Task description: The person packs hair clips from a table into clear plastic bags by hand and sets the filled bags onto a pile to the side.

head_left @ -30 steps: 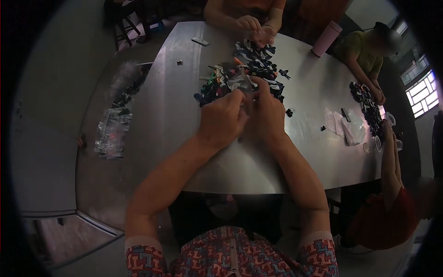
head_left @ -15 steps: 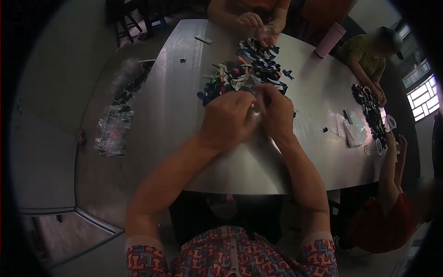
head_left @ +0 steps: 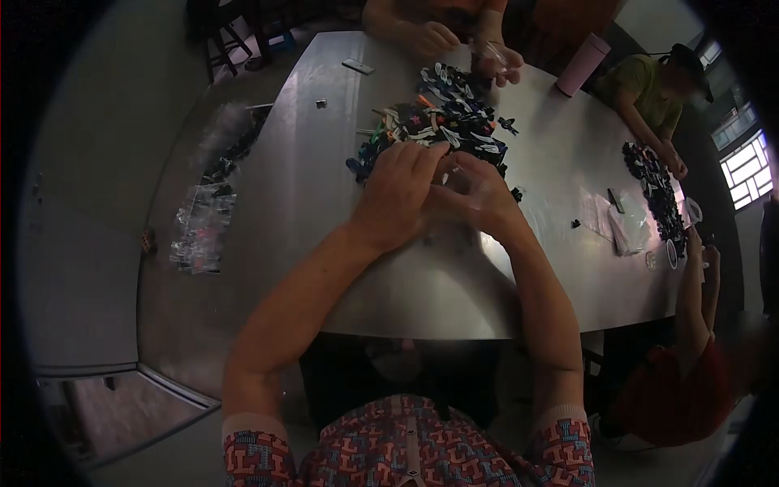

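Observation:
My left hand [head_left: 396, 195] is closed at the near edge of a pile of small clips [head_left: 450, 118], mostly dark with white, green and orange ones among them. Close against it, my right hand [head_left: 485, 199] curves its thumb and fingers round a small clear plastic bag [head_left: 454, 180]. The left fingertips meet the bag's other side, partly hidden behind the knuckles. What lies inside the bag is too small and blurred to tell.
Across the metal table [head_left: 300, 219], a person's hands [head_left: 499, 63] hold clear plastic. A phone [head_left: 358, 66] lies far left, a pink bottle [head_left: 583, 65] stands far right. Plastic bags [head_left: 621, 231] and a dark pile [head_left: 656, 191] lie right, near two co-workers. Filled bags [head_left: 203, 231] sit at left.
My hands have shifted from a tight pinch to a wider hold, the right thumb and fingers now parted round the bag. The far person's hands have moved apart.

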Demonstrator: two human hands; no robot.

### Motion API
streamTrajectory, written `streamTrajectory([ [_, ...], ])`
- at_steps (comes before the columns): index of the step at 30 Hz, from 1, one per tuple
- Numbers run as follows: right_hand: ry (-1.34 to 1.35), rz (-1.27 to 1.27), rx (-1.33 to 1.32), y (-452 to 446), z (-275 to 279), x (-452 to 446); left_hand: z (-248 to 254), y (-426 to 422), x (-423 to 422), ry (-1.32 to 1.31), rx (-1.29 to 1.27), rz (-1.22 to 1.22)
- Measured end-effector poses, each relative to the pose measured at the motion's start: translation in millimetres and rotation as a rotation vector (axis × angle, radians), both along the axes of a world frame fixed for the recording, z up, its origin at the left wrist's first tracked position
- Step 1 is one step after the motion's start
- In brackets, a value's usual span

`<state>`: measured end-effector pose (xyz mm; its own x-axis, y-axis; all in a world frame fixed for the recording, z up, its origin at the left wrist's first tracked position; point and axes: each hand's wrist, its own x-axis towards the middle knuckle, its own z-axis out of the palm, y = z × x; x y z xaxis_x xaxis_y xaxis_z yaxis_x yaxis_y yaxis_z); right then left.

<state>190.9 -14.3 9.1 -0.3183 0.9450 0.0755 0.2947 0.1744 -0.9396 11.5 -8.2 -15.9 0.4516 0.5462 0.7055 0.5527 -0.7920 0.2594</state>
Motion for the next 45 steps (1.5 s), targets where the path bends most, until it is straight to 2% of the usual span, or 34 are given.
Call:
streamTrajectory([
  [1, -0.087, -0.057, -0.033, 0.6, 2.2, 1.3, 1.0, -0.1, 0.0, -0.017, -0.035, 0.008],
  [5, -0.033, -0.093, 0.010, 6.2, -12.1, 6.8, 4.0, -0.8, 0.0, -0.071, -0.033, 0.011],
  [13, -0.097, -0.128, -0.114, 4.8, 1.6, 11.5, 2.3, 2.0, -0.6, -0.047, -0.012, 0.019],
  [15, -0.105, -0.116, -0.077, 6.3, -6.2, 11.1, 1.5, 3.4, -1.5, -0.062, -0.013, 0.013],
  [20, -0.044, -0.100, -0.017, 9.6, -7.3, 15.5, 2.8, 1.6, -3.8, -0.083, -0.156, -0.011],
  [26, -0.053, -0.161, -0.029, 10.5, -0.8, 19.9, 1.8, 2.3, -4.8, -0.077, -0.213, -0.008],
  [32, -0.058, -0.128, 0.025, 9.2, -2.6, 18.6, -0.2, 3.4, -4.6, -0.055, -0.232, -0.010],
  [35, -0.103, -0.144, -0.040, 8.0, 4.5, 18.5, -4.1, 5.5, -4.3, -0.076, -0.210, -0.015],
  [40, 0.036, -0.011, -0.005, 6.4, 25.4, 42.6, -3.6, 8.3, -8.0, -0.155, -0.229, -0.025],
  [41, -0.157, -0.009, 0.033, 10.7, 30.4, 58.2, -2.3, 8.6, -8.9, -0.174, -0.260, -0.026],
  [45, -0.348, 0.173, -0.020, 10.7, 32.8, 99.1, -3.0, 11.6, -11.0, -0.189, -0.270, -0.009],
])
